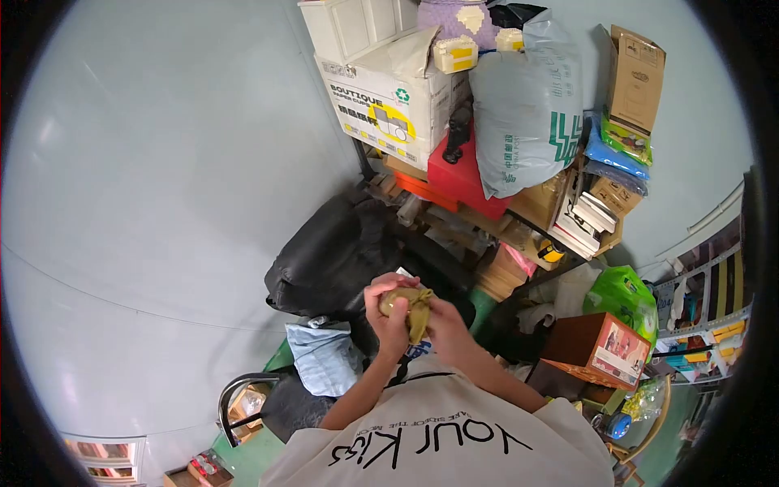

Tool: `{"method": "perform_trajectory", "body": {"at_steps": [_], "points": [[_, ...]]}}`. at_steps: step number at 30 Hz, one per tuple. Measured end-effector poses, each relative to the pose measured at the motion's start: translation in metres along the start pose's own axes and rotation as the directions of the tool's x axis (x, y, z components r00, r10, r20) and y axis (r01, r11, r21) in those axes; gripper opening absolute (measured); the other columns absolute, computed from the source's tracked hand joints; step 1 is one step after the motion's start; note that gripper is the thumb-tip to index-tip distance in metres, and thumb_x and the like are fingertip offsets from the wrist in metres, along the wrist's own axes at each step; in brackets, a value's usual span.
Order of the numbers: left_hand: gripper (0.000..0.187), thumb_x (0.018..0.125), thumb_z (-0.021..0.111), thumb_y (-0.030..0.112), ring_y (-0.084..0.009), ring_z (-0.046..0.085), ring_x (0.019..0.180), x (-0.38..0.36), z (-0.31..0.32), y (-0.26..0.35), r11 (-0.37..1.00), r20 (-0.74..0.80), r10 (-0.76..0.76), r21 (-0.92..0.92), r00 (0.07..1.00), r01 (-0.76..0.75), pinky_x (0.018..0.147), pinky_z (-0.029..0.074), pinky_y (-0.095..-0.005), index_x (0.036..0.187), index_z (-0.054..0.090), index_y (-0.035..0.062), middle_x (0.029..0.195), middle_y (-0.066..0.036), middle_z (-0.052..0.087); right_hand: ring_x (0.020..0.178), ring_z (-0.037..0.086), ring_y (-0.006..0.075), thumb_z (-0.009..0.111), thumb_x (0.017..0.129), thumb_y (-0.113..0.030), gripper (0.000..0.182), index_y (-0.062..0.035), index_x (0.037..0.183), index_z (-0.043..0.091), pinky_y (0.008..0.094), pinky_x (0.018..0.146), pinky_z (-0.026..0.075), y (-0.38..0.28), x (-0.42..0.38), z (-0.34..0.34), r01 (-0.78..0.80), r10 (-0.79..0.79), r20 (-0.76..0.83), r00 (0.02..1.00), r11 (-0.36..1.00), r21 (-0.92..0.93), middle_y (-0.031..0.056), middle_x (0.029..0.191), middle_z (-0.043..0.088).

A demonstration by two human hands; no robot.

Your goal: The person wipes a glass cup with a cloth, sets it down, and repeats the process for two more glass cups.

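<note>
A small yellowish-brown bundle [418, 312], shiny and with a loose, knot-like end hanging down, is between my two hands in front of my chest. My left hand [388, 318] wraps round its rounded side, with the thumb laid along it. On the other side, my right hand [448, 326] is closed against the knotted part, its fingertips partly hidden behind the bundle. What the bundle contains cannot be seen. Just behind my hands lies a large black padded item [324, 252], and a folded light-blue cloth [323, 357] is to the left.
Ahead, a shelf carries a white paper-cup carton [381, 105], a red box [462, 174] and a big grey plastic sack [527, 105]. A brown box [596, 349] and a green bag [623, 299] stand to the right. At lower left is a black chair [292, 406].
</note>
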State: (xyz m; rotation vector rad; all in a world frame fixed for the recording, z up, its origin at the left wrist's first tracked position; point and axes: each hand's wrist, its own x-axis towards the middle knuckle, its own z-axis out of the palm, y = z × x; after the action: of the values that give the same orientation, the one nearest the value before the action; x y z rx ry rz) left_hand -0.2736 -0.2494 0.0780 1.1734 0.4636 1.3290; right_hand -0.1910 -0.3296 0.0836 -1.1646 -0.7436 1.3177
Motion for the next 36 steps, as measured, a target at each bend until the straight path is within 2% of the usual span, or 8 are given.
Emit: {"method": "perform_trajectory", "body": {"at_steps": [5,9,11,17,19,25,34,36], "points": [[0.038,0.087,0.069,0.017,-0.0306,0.058,0.118,0.013,-0.022,-0.008,0.942,0.420,0.084,0.263,0.904,-0.210,0.099,0.046,-0.0383,0.120,0.055,0.0041,0.134,-0.019,0.054,0.105,0.060,0.0217,0.051,0.095,-0.011,0.026,-0.0005,0.118,0.057,0.0370,0.090,0.048,-0.008,-0.008,-0.005,0.064,-0.051,-0.144,0.988,0.995,0.082,0.0096,0.110,0.062],[0.050,0.087,0.066,0.012,-0.0265,0.051,0.127,0.012,-0.008,0.029,0.874,0.362,-0.440,0.380,0.821,0.301,0.105,0.039,-0.0340,0.135,0.050,0.0047,0.140,-0.017,0.051,0.104,0.061,0.0223,0.051,0.096,-0.010,0.025,-0.0005,0.119,0.056,0.0378,0.089,0.048,-0.014,-0.006,-0.016,0.160,-0.110,-0.294,0.949,0.976,0.151,0.0101,0.112,0.062],[0.042,0.094,0.059,0.015,-0.0225,0.053,0.122,0.012,-0.005,0.034,0.839,0.339,-0.544,0.233,0.768,0.491,0.103,0.040,-0.0311,0.133,0.051,0.0030,0.134,-0.014,0.055,0.105,0.060,0.0351,0.059,0.087,-0.004,0.031,0.0007,0.118,0.056,0.0437,0.090,0.047,-0.013,-0.014,-0.028,0.406,-0.548,0.020,0.836,0.594,-0.694,0.0175,0.113,0.061],[0.029,0.101,0.051,0.022,-0.0158,0.057,0.095,0.006,0.000,0.028,0.753,0.270,-0.592,0.520,0.759,0.403,0.085,0.045,-0.0278,0.117,0.056,-0.0018,0.100,-0.008,0.064,0.096,0.060,0.0347,0.059,0.089,-0.010,0.023,-0.0002,0.110,0.057,0.0431,0.081,0.047,0.009,-0.024,-0.027,0.407,-0.518,0.087,0.851,0.546,-0.732,0.0170,0.104,0.062],[0.029,0.095,0.059,0.019,-0.0193,0.057,0.095,0.004,-0.001,0.022,0.817,0.350,-0.479,0.512,0.805,0.264,0.083,0.046,-0.0314,0.116,0.056,-0.0007,0.102,-0.011,0.062,0.096,0.062,0.0242,0.052,0.098,-0.016,0.020,-0.0019,0.111,0.058,0.0382,0.083,0.049,0.037,-0.030,-0.020,-0.025,0.038,-0.187,0.982,0.997,0.068,0.0107,0.106,0.064],[0.051,0.071,0.080,0.013,-0.0377,0.056,0.102,0.003,-0.038,0.001,0.842,0.822,-0.208,0.426,0.530,-0.331,0.089,0.047,-0.0428,0.116,0.057,0.0041,0.114,-0.018,0.057,0.094,0.062,0.0185,0.050,0.100,-0.023,0.025,-0.0046,0.113,0.061,0.0338,0.086,0.051,0.037,-0.037,-0.017,-0.139,0.312,-0.046,0.949,0.546,0.827,0.0067,0.108,0.064],[0.060,0.066,0.083,0.003,-0.0364,0.052,0.116,-0.037,-0.073,-0.009,0.900,0.990,-0.120,0.076,-0.076,-0.429,0.095,0.048,-0.0433,0.118,0.053,0.0093,0.125,-0.013,0.053,0.095,0.063,0.0157,0.050,0.101,-0.016,0.024,-0.0037,0.120,0.056,0.0312,0.080,0.053,0.113,-0.117,0.045,0.102,0.418,-0.458,0.784,0.641,0.760,0.0052,0.109,0.062],[0.063,0.066,0.083,0.004,-0.0367,0.053,0.116,-0.053,-0.065,-0.002,0.903,0.980,-0.197,0.166,-0.039,-0.397,0.096,0.048,-0.0426,0.120,0.052,0.0083,0.125,-0.014,0.053,0.085,0.057,0.0102,0.055,0.097,-0.016,0.021,-0.0032,0.113,0.058,0.0268,0.071,0.048,0.115,-0.131,0.054,0.184,0.302,-0.683,0.665,0.820,0.542,0.0032,0.097,0.061]]}}
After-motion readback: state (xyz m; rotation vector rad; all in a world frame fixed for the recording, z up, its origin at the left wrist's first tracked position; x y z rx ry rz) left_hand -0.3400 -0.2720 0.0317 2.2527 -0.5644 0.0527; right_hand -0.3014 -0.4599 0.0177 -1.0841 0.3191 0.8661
